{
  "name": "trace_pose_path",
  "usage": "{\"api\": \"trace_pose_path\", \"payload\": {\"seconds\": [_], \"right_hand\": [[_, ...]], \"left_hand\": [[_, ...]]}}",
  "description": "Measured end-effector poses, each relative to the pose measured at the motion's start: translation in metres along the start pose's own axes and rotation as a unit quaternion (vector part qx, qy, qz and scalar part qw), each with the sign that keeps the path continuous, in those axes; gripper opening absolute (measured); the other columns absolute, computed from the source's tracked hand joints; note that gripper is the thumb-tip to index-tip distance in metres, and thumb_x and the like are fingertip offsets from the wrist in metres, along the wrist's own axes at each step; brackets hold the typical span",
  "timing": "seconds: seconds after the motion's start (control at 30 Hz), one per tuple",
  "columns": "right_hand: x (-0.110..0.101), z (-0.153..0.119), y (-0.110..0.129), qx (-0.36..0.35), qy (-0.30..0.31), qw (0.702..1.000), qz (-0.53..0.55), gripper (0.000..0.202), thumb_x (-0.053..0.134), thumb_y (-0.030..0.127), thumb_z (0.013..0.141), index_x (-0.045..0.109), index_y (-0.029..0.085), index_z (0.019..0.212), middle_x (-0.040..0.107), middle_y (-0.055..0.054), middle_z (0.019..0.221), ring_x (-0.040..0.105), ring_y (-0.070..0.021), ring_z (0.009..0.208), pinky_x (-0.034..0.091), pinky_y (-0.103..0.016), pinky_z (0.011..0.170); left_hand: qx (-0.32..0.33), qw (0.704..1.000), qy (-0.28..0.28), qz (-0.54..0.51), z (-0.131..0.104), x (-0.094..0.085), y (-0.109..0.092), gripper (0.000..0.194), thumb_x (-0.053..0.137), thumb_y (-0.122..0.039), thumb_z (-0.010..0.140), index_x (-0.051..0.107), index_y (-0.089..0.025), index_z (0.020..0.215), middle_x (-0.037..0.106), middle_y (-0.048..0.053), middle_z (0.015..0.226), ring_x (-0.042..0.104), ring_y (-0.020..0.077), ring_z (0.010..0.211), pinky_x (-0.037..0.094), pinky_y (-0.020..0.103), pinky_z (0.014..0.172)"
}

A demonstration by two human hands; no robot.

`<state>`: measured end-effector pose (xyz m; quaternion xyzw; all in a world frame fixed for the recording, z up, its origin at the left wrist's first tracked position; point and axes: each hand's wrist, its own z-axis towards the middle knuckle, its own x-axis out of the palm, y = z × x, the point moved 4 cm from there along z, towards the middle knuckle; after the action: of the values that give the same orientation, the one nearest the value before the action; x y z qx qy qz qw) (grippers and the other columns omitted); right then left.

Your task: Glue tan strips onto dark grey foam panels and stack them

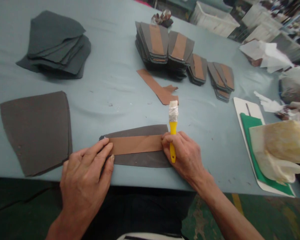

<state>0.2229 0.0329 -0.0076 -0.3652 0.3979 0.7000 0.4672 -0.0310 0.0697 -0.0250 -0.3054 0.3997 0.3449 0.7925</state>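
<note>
A dark grey fabric piece (137, 160) lies near the table's front edge with a brown strip (137, 144) along its middle. My left hand (86, 176) rests on the strip's left end, fingers stretched out and pressing down. In my right hand (186, 151) is a paintbrush (173, 128) with a yellow handle, its whitened bristles pointing away from me. Fingertips of that same hand touch the strip's right end. Left of my left hand lies a stack of larger dark grey pieces (37, 133).
Dark pieces (57, 43) are piled at the back left. Several stacks of pieces with brown strips (157, 40) stand at the back, with loose brown strips (155, 86) before them. A white board (247, 106) with green sheet and a yellowish container (280, 140) sit at right.
</note>
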Motion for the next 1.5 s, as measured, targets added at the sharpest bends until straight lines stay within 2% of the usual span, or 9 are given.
{"api": "trace_pose_path", "payload": {"seconds": [0.13,0.23,0.37,0.5,0.6,0.83,1.27,1.5], "right_hand": [[-0.008,-0.019,-0.011,0.031,-0.028,0.999,-0.022,0.019,0.059,0.005,0.092,0.055,0.023,0.095,0.073,-0.002,0.086,0.062,-0.0199,0.073,0.047,-0.032,0.070],[-0.013,-0.023,-0.012,0.043,-0.055,0.997,-0.018,0.022,0.061,0.004,0.090,0.054,0.024,0.097,0.072,-0.001,0.086,0.063,-0.0198,0.074,0.047,-0.032,0.071],[-0.008,-0.012,0.002,0.033,-0.066,0.997,0.026,0.022,0.060,0.004,0.093,0.053,0.024,0.099,0.074,-0.002,0.092,0.066,-0.0186,0.080,0.050,-0.031,0.074],[0.007,0.002,0.023,-0.010,-0.037,0.996,0.078,0.018,0.056,0.007,0.097,0.051,0.024,0.095,0.069,0.000,0.086,0.063,-0.0171,0.078,0.051,-0.028,0.073],[0.016,0.006,0.029,-0.023,-0.018,0.997,0.074,0.016,0.053,0.008,0.100,0.052,0.023,0.094,0.064,-0.001,0.082,0.058,-0.0180,0.076,0.047,-0.029,0.070],[0.015,-0.005,0.018,0.003,-0.023,0.999,0.040,0.018,0.056,0.004,0.099,0.055,0.021,0.093,0.059,-0.001,0.081,0.053,-0.0189,0.076,0.042,-0.031,0.070],[0.013,-0.017,0.012,0.002,-0.050,0.998,0.029,0.015,0.059,0.008,0.100,0.055,0.022,0.095,0.069,-0.003,0.088,0.062,-0.0194,0.079,0.047,-0.030,0.072],[0.002,-0.010,0.008,0.001,-0.054,0.999,0.000,0.015,0.062,0.007,0.096,0.056,0.021,0.093,0.067,-0.002,0.083,0.061,-0.0214,0.075,0.046,-0.034,0.072]], "left_hand": [[-0.001,1.000,-0.002,0.007,-0.001,0.000,-0.001,0.033,0.066,-0.018,0.098,0.067,-0.021,0.130,0.076,0.009,0.131,0.067,0.0344,0.099,0.047,0.048,0.082],[-0.003,1.000,0.013,0.020,0.000,0.000,-0.002,0.031,0.065,-0.018,0.098,0.067,-0.017,0.129,0.075,0.012,0.131,0.065,0.0359,0.100,0.047,0.048,0.083],[0.006,1.000,0.007,0.018,0.002,-0.002,-0.003,0.030,0.065,-0.018,0.097,0.068,-0.016,0.127,0.076,0.013,0.129,0.065,0.0355,0.099,0.047,0.047,0.082],[0.008,1.000,0.004,0.013,0.002,-0.002,-0.003,0.030,0.065,-0.018,0.097,0.068,-0.015,0.127,0.076,0.013,0.130,0.065,0.0356,0.100,0.048,0.047,0.081],[0.004,1.000,0.004,0.013,0.002,-0.003,-0.004,0.029,0.065,-0.017,0.098,0.068,-0.015,0.126,0.075,0.014,0.130,0.064,0.0357,0.101,0.048,0.047,0.081],[-0.022,1.000,0.011,0.003,0.002,-0.002,-0.004,0.027,0.063,-0.019,0.099,0.069,-0.016,0.126,0.076,0.012,0.130,0.064,0.0350,0.102,0.048,0.048,0.082],[-0.060,0.998,0.014,0.013,-0.003,0.001,-0.005,0.027,0.058,-0.023,0.102,0.071,-0.017,0.125,0.075,0.007,0.133,0.061,0.0318,0.106,0.046,0.044,0.085],[-0.058,0.998,0.007,-0.001,-0.004,0.002,-0.002,0.028,0.056,-0.026,0.103,0.071,-0.018,0.125,0.075,0.007,0.134,0.063,0.0313,0.106,0.047,0.045,0.085]]}}
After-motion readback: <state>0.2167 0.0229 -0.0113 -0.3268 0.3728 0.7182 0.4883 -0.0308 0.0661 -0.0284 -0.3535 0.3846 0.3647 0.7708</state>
